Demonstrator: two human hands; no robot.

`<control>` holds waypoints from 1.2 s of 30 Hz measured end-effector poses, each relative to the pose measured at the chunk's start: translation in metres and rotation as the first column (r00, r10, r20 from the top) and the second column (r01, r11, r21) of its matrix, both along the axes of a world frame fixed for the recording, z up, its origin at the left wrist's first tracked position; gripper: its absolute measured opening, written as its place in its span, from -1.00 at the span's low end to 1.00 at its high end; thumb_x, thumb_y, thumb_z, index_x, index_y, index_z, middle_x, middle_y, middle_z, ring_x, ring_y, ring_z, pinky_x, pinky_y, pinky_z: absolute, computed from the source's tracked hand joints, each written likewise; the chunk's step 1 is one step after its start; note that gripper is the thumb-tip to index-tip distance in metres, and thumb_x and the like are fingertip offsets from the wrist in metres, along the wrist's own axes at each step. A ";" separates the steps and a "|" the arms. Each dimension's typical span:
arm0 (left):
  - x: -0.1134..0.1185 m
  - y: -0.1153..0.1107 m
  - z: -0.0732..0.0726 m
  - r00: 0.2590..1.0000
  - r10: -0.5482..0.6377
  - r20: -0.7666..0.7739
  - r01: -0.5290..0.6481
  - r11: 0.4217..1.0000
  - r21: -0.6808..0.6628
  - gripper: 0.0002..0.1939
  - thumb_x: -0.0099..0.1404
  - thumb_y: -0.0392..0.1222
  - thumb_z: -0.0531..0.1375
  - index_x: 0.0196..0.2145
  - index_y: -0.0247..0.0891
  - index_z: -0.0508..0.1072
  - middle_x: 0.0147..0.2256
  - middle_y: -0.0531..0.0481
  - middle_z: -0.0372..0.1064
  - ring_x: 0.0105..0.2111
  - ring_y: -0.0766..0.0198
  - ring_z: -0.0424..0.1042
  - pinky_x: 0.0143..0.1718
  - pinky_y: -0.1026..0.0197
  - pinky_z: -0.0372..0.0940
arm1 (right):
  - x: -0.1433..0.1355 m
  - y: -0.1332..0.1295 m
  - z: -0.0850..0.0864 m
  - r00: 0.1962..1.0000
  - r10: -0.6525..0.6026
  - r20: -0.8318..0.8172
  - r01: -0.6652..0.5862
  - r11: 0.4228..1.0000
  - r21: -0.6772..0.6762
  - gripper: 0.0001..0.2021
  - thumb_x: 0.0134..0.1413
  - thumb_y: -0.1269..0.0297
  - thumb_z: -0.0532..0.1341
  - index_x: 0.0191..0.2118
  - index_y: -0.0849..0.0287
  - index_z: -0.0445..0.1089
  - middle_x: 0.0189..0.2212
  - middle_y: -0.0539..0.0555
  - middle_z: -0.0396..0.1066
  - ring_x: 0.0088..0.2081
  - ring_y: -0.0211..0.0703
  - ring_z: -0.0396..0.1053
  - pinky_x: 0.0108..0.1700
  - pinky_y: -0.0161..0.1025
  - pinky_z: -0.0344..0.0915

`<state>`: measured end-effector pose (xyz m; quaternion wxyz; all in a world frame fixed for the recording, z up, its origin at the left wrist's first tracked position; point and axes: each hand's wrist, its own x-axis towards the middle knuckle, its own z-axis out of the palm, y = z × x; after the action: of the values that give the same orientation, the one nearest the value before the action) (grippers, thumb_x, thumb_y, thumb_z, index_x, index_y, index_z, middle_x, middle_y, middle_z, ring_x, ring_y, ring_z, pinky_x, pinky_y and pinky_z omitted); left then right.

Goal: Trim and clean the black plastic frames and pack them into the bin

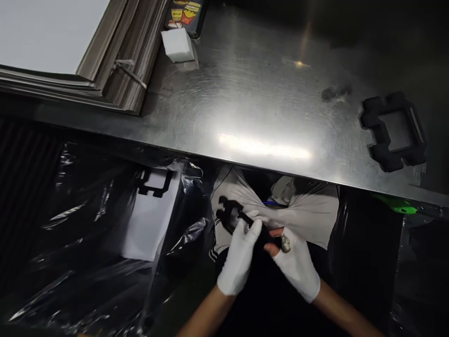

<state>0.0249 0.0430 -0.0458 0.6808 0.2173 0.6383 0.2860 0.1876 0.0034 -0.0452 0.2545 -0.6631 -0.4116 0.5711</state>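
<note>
Over the lap, my left hand (241, 252), in a white glove, is closed on a black foam frame (229, 210). The frame is tilted and reaches up and left of the fingers. Close by on the right is my right hand (293, 262), gloved with bare fingertips. Its thumb and index finger are bent around something dark that blends into the dark clothing, so what they hold is unclear. A similar black frame (394, 132) lies flat on the metal table (266, 93) at the right.
Stacked cardboard sheets (129, 61) stand at the table's upper left, beside a white block (178, 45) and a phone (196, 18) with food stickers. Below left, black plastic (84, 234) surrounds a white sheet (149, 224) bearing another black frame (155, 183). A green object (401, 205) sits right.
</note>
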 end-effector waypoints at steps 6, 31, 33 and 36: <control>-0.006 -0.010 0.000 0.749 -0.533 -0.394 0.572 0.820 -0.021 -0.46 0.28 0.05 0.34 0.16 -0.21 0.50 -0.18 -0.15 0.65 -0.23 -0.01 0.66 -0.15 0.05 0.48 | 0.031 -0.014 0.027 0.980 0.176 0.095 -0.178 0.984 0.009 -0.51 0.61 -0.19 -0.12 -0.08 0.02 0.38 -0.14 0.07 0.50 -0.09 -0.06 0.51 0.02 -0.12 0.45; -0.011 -0.051 0.003 0.157 -0.527 -0.836 0.898 0.427 -0.101 -0.66 0.42 0.06 0.22 -0.11 -0.25 0.61 -0.51 -0.07 0.56 -0.52 -0.10 0.62 -0.48 0.03 0.31 | 0.017 -0.018 0.027 0.654 0.714 0.249 -0.633 0.697 -0.337 -0.48 0.65 -0.08 -0.15 -0.09 0.08 0.44 -0.30 0.04 0.60 -0.33 -0.12 0.55 -0.34 -0.22 0.11; -0.010 -0.052 0.003 0.147 -0.511 -0.847 0.894 0.436 -0.108 -0.69 0.42 0.06 0.21 -0.20 -0.23 0.59 -0.53 -0.05 0.54 -0.54 -0.07 0.60 -0.49 0.03 0.29 | 0.015 -0.018 0.029 0.675 0.698 0.238 -0.613 0.710 -0.346 -0.51 0.66 -0.06 -0.13 -0.10 0.08 0.43 -0.30 0.02 0.59 -0.35 -0.14 0.53 -0.35 -0.23 0.09; -0.009 -0.053 0.004 0.113 -0.497 -0.861 0.887 0.441 -0.138 -0.69 0.40 0.08 0.22 -0.31 -0.21 0.54 -0.57 -0.04 0.50 -0.56 -0.06 0.58 -0.51 0.03 0.26 | 0.011 -0.018 0.032 0.686 0.680 0.258 -0.577 0.725 -0.376 -0.55 0.66 -0.03 -0.09 -0.16 0.09 0.40 -0.34 -0.01 0.56 -0.38 -0.17 0.49 -0.36 -0.24 0.06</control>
<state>0.0161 -0.0099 -0.0423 0.2866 0.7401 0.6020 -0.0885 0.1989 -0.0142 -0.0132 -0.1344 -0.6040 -0.5762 0.5340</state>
